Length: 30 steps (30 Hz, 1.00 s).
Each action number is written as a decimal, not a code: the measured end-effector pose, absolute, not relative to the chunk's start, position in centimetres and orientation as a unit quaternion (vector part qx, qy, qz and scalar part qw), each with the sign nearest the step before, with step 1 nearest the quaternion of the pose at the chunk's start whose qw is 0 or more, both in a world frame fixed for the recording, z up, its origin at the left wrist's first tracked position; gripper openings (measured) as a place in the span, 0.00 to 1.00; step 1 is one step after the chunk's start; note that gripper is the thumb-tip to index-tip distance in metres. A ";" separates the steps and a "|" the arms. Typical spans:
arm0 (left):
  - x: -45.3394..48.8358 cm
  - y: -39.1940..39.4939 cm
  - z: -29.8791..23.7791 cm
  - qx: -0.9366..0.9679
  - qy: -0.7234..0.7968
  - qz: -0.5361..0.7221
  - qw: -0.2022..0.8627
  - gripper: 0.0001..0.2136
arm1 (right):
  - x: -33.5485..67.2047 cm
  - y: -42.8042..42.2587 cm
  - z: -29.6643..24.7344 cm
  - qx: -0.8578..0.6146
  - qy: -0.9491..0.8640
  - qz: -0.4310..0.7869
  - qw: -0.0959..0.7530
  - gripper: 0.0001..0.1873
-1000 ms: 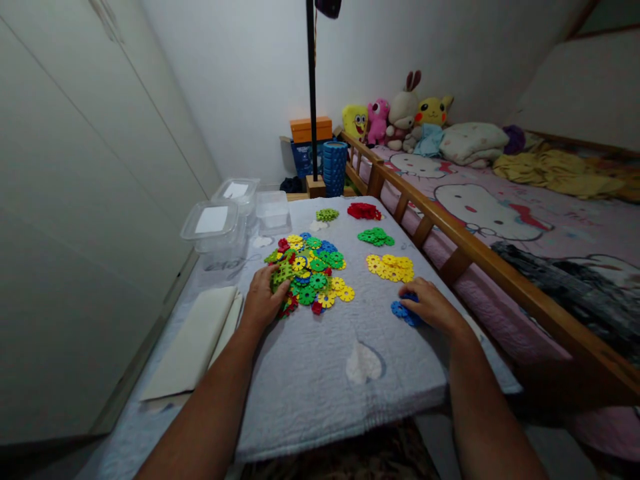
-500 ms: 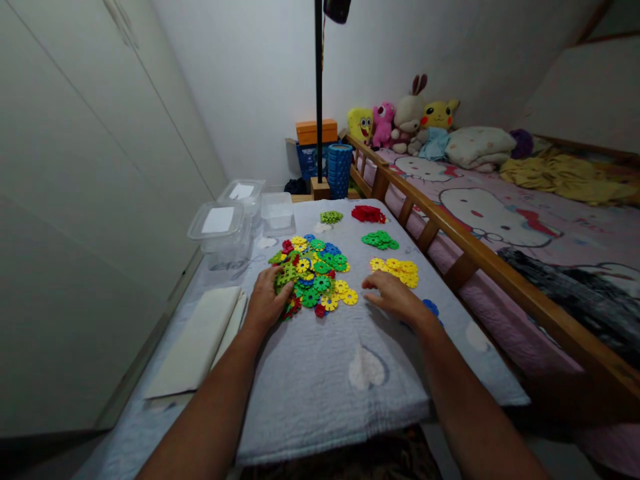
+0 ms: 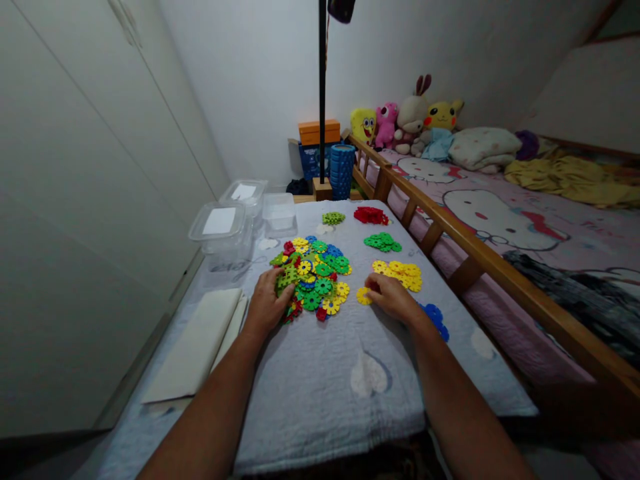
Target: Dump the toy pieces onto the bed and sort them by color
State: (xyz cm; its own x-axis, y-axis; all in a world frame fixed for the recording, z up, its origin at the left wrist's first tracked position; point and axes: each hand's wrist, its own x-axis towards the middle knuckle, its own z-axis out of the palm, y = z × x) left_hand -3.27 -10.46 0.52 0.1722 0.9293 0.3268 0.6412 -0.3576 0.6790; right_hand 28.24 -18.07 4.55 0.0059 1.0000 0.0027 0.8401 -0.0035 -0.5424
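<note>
A mixed pile of plastic snowflake discs [image 3: 323, 287] in green, yellow, blue and red lies mid-table. At its left side is my left hand [image 3: 266, 301], fingers and thumb curved round several light-green interlocking pieces [image 3: 287, 275]. Right of the pile, my right hand [image 3: 393, 298] pinches a yellow snowflake disc [image 3: 363, 296] just above the cloth. Single-colour groups lie beyond and beside it: yellow discs [image 3: 406, 273], green discs [image 3: 383, 242], red pieces [image 3: 370, 215] and light-green pieces [image 3: 333, 218]. Blue discs [image 3: 436, 320] are partly hidden by my right wrist.
Clear plastic boxes [image 3: 220, 230] stand at the table's back left. A folded cream-coloured cloth or sheet [image 3: 200, 347] lies at the left. A black pole [image 3: 322, 100] rises behind the table. A wooden bed rail [image 3: 450, 243] runs along the right side.
My right hand has closed its fingers on a yellow disc at the pile's right edge and drawn it right, apart from the pile. My left hand stays in place.
</note>
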 end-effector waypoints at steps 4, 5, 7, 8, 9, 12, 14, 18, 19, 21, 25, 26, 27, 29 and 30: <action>-3.3 -10.4 0.5 0.741 0.530 0.364 0.195 0.21 | 31.8 -18.3 4.5 -0.723 -0.615 0.151 0.276 0.06; -3.3 -10.4 0.5 0.741 0.530 0.363 0.195 0.21 | 32.8 -18.4 4.5 -0.737 -0.594 0.136 0.292 0.07; -3.3 -10.4 0.5 0.740 0.532 0.362 0.195 0.21 | 34.5 -18.5 4.2 -0.764 -0.552 0.109 0.314 0.08; -3.3 -10.4 0.6 0.739 0.533 0.363 0.194 0.21 | 35.1 -18.5 4.0 -0.776 -0.534 0.098 0.322 0.08; -3.3 -10.4 0.6 0.738 0.534 0.363 0.194 0.21 | 35.6 -18.5 3.8 -0.786 -0.517 0.089 0.327 0.08; -3.3 -10.5 0.5 0.737 0.537 0.362 0.193 0.21 | 36.1 -18.2 3.1 -0.815 -0.474 0.062 0.328 0.08; -3.3 -10.5 0.5 0.738 0.536 0.362 0.194 0.22 | 36.1 -17.9 2.7 -0.828 -0.465 0.036 0.311 0.08; -3.3 -10.4 0.4 0.741 0.532 0.363 0.191 0.21 | 35.8 -17.8 2.3 -0.831 -0.491 -0.007 0.264 0.05; -3.4 -10.4 0.4 0.741 0.532 0.363 0.190 0.21 | 35.7 -17.9 2.3 -0.829 -0.499 -0.007 0.253 0.05; -3.4 -10.4 0.5 0.742 0.532 0.362 0.187 0.20 | 35.4 -18.1 2.2 -0.827 -0.512 0.003 0.231 0.04; -3.4 -10.4 0.5 0.744 0.532 0.358 0.188 0.21 | 34.7 -18.3 2.3 -0.826 -0.528 0.010 0.197 0.08; -3.4 -10.4 0.5 0.744 0.532 0.358 0.188 0.21 | 34.5 -18.2 2.3 -0.826 -0.531 0.009 0.191 0.08; -3.4 -10.4 0.5 0.743 0.533 0.359 0.188 0.21 | 34.4 -18.2 2.4 -0.826 -0.532 0.007 0.187 0.09; -3.4 -10.4 0.4 0.744 0.532 0.359 0.189 0.21 | 34.0 -18.0 2.4 -0.824 -0.535 0.003 0.185 0.11; -3.4 -10.4 0.4 0.744 0.531 0.358 0.190 0.21 | 33.9 -17.9 2.4 -0.822 -0.539 0.001 0.186 0.11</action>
